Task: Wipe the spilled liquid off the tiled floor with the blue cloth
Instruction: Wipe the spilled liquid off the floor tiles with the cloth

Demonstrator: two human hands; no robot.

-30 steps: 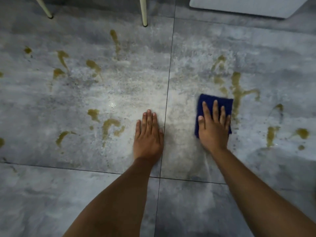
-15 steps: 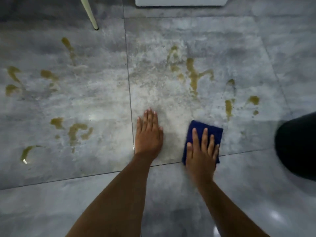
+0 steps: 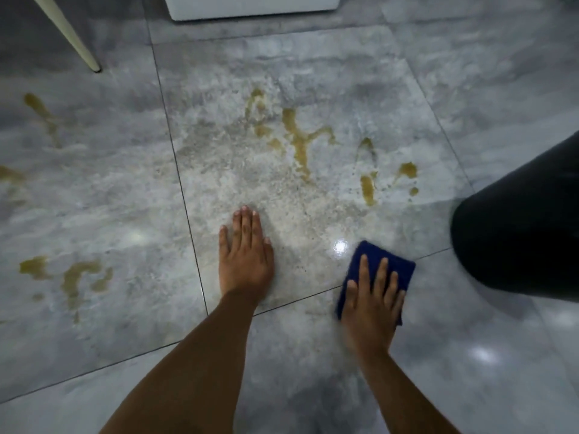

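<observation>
My right hand (image 3: pixel 371 305) presses flat on the folded blue cloth (image 3: pixel 393 264), which lies across a tile joint on the grey tiled floor (image 3: pixel 219 158). Most of the cloth is under my palm and fingers. My left hand (image 3: pixel 246 258) rests flat and empty on the floor to the cloth's left, fingers together. Yellow-brown spilled liquid (image 3: pixel 297 139) streaks the tile beyond both hands. More splashes (image 3: pixel 369 186) lie further right, and other patches (image 3: pixel 75 277) sit at the left.
A dark clothed knee (image 3: pixel 526 230) fills the right edge. A cream chair leg (image 3: pixel 72 39) stands at the top left. The white base of an appliance or cabinet (image 3: pixel 250 6) sits at the top centre.
My right hand has dragged the cloth back toward me and to the right, away from the central spill. The view has shifted right, bringing the knee into sight. My left hand stays planted.
</observation>
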